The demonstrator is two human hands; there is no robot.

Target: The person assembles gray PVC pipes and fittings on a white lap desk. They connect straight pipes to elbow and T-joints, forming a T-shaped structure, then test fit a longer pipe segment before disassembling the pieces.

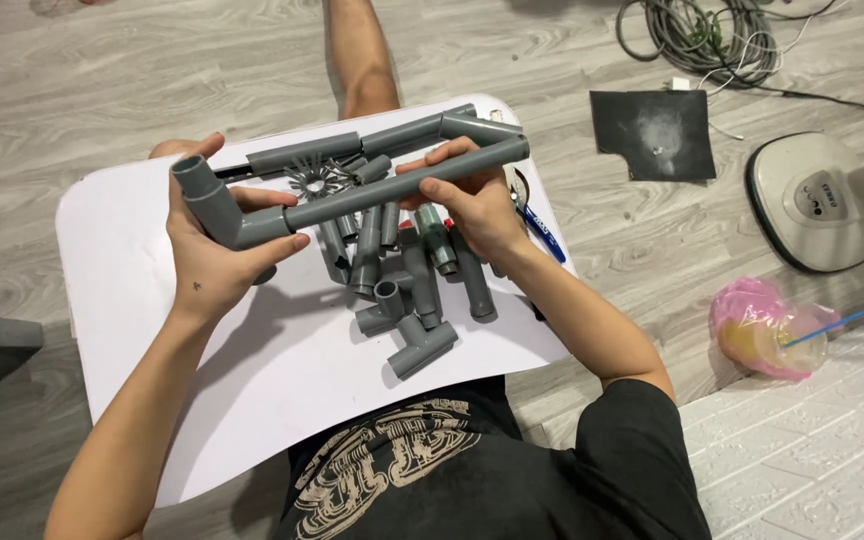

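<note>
My left hand (214, 250) grips a grey elbow fitting (214, 205) with a short stub sticking up from it. A long grey pipe (382, 187) runs from the elbow to the right, and my right hand (470, 200) holds that pipe near its far end. The assembly hovers over a small white lap table (152, 280). Below it lies a heap of grey pipe pieces (407, 270), with a tee fitting (420, 345) nearest to me. Another long joined pipe (392, 135) rests along the table's far edge.
A pair of blue-handled pliers (540, 228) lies at the table's right edge. On the wooden floor sit a black sheet (660, 133), a coil of cables (707, 35), a white fan base (817, 200) and a drink cup in a pink bag (767, 330).
</note>
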